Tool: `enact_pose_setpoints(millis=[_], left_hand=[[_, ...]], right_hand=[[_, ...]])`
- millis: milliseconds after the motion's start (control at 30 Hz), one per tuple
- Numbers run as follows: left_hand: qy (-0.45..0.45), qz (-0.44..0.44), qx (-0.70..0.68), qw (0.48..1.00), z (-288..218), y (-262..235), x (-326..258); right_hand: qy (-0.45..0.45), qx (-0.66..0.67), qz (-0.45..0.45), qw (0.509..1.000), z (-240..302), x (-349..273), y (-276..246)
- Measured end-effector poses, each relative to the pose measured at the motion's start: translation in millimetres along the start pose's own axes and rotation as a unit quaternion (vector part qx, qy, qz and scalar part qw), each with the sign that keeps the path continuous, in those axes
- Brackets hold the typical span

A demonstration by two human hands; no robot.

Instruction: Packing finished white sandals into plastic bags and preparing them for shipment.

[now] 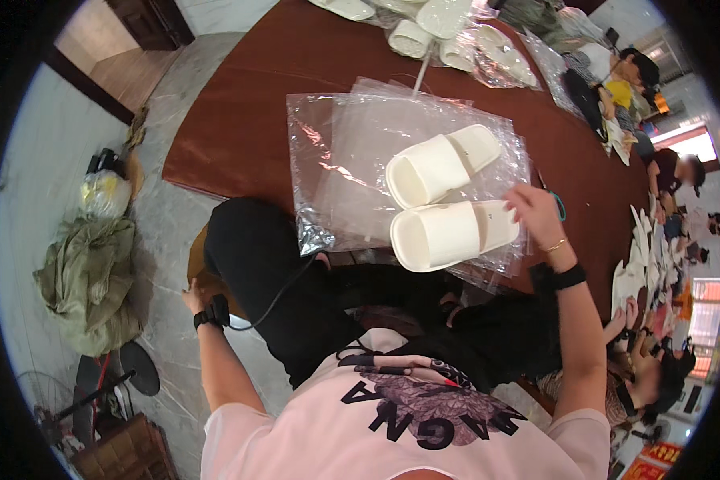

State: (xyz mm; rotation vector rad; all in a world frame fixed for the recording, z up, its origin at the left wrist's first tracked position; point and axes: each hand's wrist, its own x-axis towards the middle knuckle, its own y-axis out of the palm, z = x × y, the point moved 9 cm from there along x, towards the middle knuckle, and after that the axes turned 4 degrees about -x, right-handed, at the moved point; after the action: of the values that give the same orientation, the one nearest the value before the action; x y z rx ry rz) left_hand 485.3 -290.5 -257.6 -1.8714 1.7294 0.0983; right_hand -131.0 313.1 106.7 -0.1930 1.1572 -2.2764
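Note:
Two cream slide slippers lie side by side, soles down, on a stack of clear plastic bags [328, 152]. The upper slipper [436, 168] slants up to the right; the lower slipper [440, 236] has its heel toward my right hand [536, 216]. That hand is at the lower slipper's heel, its fingers loosely bent and apart, with nothing visible in it. Whether the fingertips touch the heel is hard to tell. At the far left, beside my knee, my left hand [194, 300] is closed at the edge of a brown seat [203, 260]. Some of its fingers are hidden.
The reddish-brown table [232, 120] bears more bagged white slippers [448, 36] at its far side. A green sack [92, 280] stands on the floor to the left, above a fan [140, 368]. People [672, 172] sit along the right.

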Motion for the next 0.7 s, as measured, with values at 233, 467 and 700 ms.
enact_pose_setpoints(millis=[233, 467, 700], left_hand=[[0.355, 0.156, -0.148, 0.910, -327.7, 67.2, -270.8], [0.230, 0.573, -0.093, 0.781, -301.8, 224.8, -473.6], [0.063, 0.593, -0.100, 0.796, -228.3, 322.3, -517.2]], right_hand=[[0.123, 0.032, 0.116, 0.985, 47.0, -38.3, 68.1], [-0.032, -0.095, 0.045, 0.994, 84.0, -57.4, -0.6], [-0.240, -0.498, 0.026, 0.833, 84.5, -32.2, -40.1]])
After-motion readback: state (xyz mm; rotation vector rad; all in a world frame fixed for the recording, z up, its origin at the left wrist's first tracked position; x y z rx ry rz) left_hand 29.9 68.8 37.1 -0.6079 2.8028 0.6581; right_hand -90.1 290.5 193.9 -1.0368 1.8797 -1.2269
